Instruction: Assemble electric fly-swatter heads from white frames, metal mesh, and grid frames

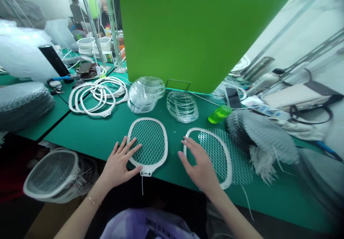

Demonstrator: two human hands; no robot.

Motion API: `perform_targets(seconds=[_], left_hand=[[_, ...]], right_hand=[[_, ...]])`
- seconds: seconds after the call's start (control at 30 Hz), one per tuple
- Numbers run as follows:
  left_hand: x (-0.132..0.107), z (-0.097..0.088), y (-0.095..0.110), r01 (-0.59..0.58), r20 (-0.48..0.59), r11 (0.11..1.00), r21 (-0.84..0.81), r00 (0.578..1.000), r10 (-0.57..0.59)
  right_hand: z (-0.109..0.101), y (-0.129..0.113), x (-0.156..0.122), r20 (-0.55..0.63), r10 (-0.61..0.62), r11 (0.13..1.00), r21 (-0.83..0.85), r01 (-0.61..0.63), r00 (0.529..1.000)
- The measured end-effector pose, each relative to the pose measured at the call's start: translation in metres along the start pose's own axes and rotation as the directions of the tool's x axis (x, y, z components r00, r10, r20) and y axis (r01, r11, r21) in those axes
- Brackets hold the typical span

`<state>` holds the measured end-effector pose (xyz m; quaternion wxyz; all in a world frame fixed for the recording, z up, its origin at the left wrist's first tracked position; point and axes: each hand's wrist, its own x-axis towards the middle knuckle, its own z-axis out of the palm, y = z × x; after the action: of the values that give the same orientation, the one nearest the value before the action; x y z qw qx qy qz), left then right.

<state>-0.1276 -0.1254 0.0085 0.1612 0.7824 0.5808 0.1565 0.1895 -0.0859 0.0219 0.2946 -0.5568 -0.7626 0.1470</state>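
A white oval frame filled with diamond mesh (pixel 147 139) lies flat on the green table, a short white strand hanging from its tabbed end. My left hand (pixel 120 165) rests on its left side with the fingers spread. To the right, a second white oval frame (pixel 228 156) lies partly over a loose sheet of mesh (pixel 240 163). Above this frame's left side is my right hand (pixel 199 163), its fingers apart and nothing held in it. Whether the right fingertips touch the rim, I cannot tell.
Clear rings (pixel 146 94) and more clear rings (pixel 182 106) are piled before a green panel (pixel 201 27). Bare white frames (pixel 92 99) lie left. A green cylinder (pixel 219 114), a phone (pixel 233 98) and a mesh stack (pixel 258 135) lie right. Meshed frames (pixel 51 174) hang below the table's left edge.
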Motion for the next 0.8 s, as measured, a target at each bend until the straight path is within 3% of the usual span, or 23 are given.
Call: perform_targets(seconds=[0.07, 0.17, 0.27, 0.33, 0.4, 0.5, 0.6, 0.7, 0.8], left_hand=[[0.0, -0.009, 0.004, -0.034, -0.025, 0.998, 0.049, 0.999, 0.035], [0.009, -0.009, 0.042, -0.194, -0.096, 0.977, 0.091, 0.975, 0.203], [0.029, 0.014, 0.103, -0.447, 0.023, 0.894, 0.021, 0.895, 0.446], [0.041, 0.038, 0.137, -0.514, 0.119, 0.856, -0.045, 0.848, 0.516], [0.047, 0.058, 0.152, -0.527, 0.162, 0.847, -0.077, 0.831, 0.532], [0.043, 0.07, 0.145, -0.507, 0.134, 0.86, -0.057, 0.85, 0.51], [0.03, 0.066, 0.125, -0.504, 0.021, 0.864, 0.002, 0.864, 0.504], [0.022, 0.063, 0.115, -0.545, -0.101, 0.839, 0.007, 0.834, 0.542], [0.022, 0.067, 0.116, -0.562, -0.206, 0.826, -0.046, 0.814, 0.543]], right_hand=[[-0.023, 0.031, -0.012, -0.155, 0.217, 0.974, -0.03, -0.224, 0.964], [-0.049, 0.083, -0.03, -0.246, 0.506, 0.833, -0.109, -0.542, 0.827], [-0.057, 0.119, -0.042, -0.287, 0.576, 0.745, -0.203, -0.636, 0.766], [-0.055, 0.129, -0.045, -0.321, 0.57, 0.727, -0.232, -0.646, 0.756], [-0.056, 0.129, -0.046, -0.365, 0.559, 0.724, -0.224, -0.653, 0.745], [-0.063, 0.119, -0.048, -0.302, 0.583, 0.764, -0.11, -0.636, 0.754], [-0.074, 0.107, -0.051, -0.211, 0.612, 0.784, 0.038, -0.619, 0.762], [-0.079, 0.104, -0.046, -0.299, 0.623, 0.748, -0.041, -0.663, 0.722], [-0.075, 0.113, -0.034, -0.261, 0.638, 0.712, -0.158, -0.684, 0.725]])
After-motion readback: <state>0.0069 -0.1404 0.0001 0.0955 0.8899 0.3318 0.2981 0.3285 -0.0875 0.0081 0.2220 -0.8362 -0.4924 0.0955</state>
